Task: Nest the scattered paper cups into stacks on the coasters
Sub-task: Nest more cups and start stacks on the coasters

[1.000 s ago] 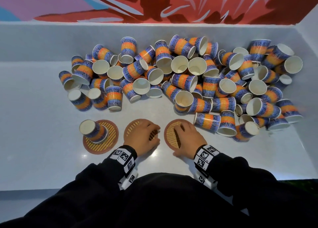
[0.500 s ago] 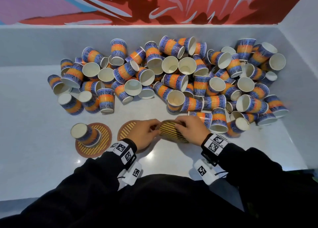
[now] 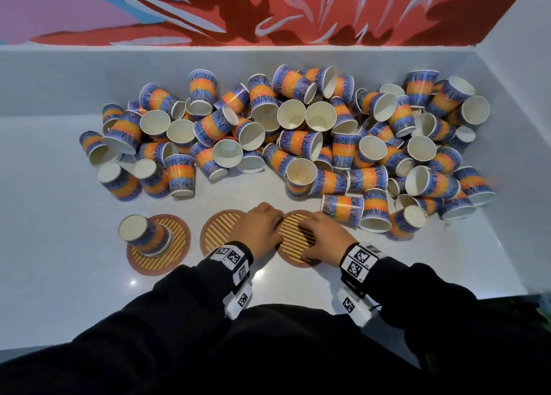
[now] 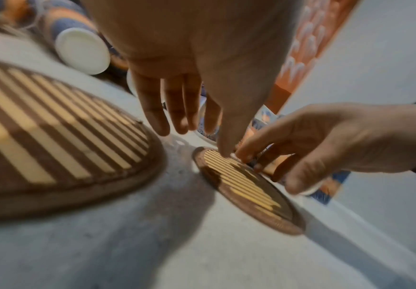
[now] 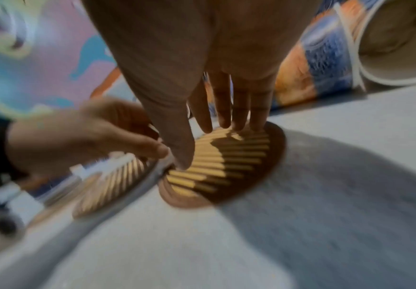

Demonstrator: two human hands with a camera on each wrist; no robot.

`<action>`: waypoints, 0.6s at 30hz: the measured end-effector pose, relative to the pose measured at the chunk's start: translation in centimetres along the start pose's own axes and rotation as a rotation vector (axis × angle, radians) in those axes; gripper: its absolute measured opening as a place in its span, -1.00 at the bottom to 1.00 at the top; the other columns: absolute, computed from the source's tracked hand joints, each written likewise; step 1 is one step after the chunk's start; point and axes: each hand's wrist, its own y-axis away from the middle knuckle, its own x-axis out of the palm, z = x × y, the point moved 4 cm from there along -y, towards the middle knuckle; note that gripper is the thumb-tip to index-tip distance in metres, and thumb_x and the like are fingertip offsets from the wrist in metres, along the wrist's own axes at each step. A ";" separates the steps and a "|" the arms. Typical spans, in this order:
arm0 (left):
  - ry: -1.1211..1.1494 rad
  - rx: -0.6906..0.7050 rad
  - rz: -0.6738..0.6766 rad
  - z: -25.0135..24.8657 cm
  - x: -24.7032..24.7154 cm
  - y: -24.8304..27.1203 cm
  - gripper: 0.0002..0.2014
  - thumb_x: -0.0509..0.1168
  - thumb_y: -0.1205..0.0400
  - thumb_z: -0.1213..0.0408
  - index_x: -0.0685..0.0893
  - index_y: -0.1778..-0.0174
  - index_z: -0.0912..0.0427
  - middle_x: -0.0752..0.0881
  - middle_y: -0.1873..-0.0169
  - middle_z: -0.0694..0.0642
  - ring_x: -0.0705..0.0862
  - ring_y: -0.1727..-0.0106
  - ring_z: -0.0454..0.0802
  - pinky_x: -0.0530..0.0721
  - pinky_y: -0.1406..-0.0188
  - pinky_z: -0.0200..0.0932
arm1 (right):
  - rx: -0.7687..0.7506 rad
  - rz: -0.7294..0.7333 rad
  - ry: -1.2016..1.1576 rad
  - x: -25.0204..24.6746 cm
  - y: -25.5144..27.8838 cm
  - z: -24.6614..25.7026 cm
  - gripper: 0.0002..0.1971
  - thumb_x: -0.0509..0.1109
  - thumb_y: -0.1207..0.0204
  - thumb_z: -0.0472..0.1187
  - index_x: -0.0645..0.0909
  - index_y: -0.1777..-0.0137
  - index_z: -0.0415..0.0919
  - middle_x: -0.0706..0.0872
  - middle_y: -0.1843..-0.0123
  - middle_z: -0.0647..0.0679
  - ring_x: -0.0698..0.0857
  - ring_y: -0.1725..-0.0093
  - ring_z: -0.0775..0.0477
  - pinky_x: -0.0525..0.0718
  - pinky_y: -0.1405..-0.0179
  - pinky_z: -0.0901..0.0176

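Three round striped coasters lie in a row at the front of the white table. On the left coaster [image 3: 176, 230] stands an upside-down orange-and-blue paper cup [image 3: 143, 233]. My left hand [image 3: 264, 224] covers part of the middle coaster [image 3: 217, 227] [image 4: 53, 127], fingers straight, thumb tip on the near edge of the right coaster [image 3: 295, 236] [image 4: 241, 181] [image 5: 226, 162]. My right hand [image 3: 316, 230] [image 5: 209, 146] rests on that coaster, which lies flat, with its fingers spread. A big heap of scattered cups [image 3: 298, 138] fills the back.
Cups on their sides [image 3: 343, 206] lie right beside the right coaster. A low white back wall [image 3: 89, 75] and a right side wall [image 3: 512, 126] bound the table. Bare table surface [image 3: 53, 245] stretches left of the coasters.
Half a second ago both hands held the right coaster lifted and tilted between them. It now lies flat on the table under my fingers.
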 end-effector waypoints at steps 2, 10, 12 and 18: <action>-0.057 0.093 0.098 -0.2 0.8 0.1 -0.51 0.41 -0.65 0.01 0.61 -0.54 -0.10 0.58 -0.41 0.07 0.59 -0.37 0.10 0.63 -0.31 0.04 | -0.008 0.024 0.044 1.2 0.1 -0.2 -0.23 0.67 -0.41 -0.01 0.50 -0.61 -0.12 0.41 -0.60 -0.13 0.43 -0.56 -0.19 0.49 -0.59 -0.10; -0.031 0.085 0.093 0.0 1.2 -0.2 -0.51 0.40 -0.68 0.02 0.60 -0.57 -0.13 0.54 -0.45 0.08 0.51 -0.40 0.09 0.54 -0.38 -0.01 | -0.031 -0.020 0.040 1.4 -0.2 -0.5 -0.20 0.69 -0.41 -0.07 0.46 -0.63 -0.14 0.35 -0.64 -0.11 0.40 -0.54 -0.20 0.52 -0.57 -0.09; -0.026 0.080 0.089 0.1 1.2 -0.3 -0.51 0.40 -0.67 0.02 0.60 -0.57 -0.13 0.54 -0.45 0.07 0.51 -0.40 0.08 0.54 -0.39 -0.01 | -0.035 -0.024 0.041 1.3 -0.4 -0.5 -0.21 0.69 -0.41 -0.08 0.46 -0.63 -0.14 0.35 -0.64 -0.12 0.40 -0.53 -0.20 0.53 -0.57 -0.09; -0.001 0.055 0.090 0.5 1.3 -0.5 -0.47 0.46 -0.63 0.01 0.61 -0.56 -0.15 0.51 -0.45 0.02 0.50 -0.41 0.04 0.54 -0.38 -0.04 | -0.047 -0.018 0.019 1.1 -0.2 -0.4 -0.21 0.67 -0.43 -0.01 0.46 -0.64 -0.10 0.35 -0.64 -0.09 0.41 -0.54 -0.18 0.52 -0.57 -0.09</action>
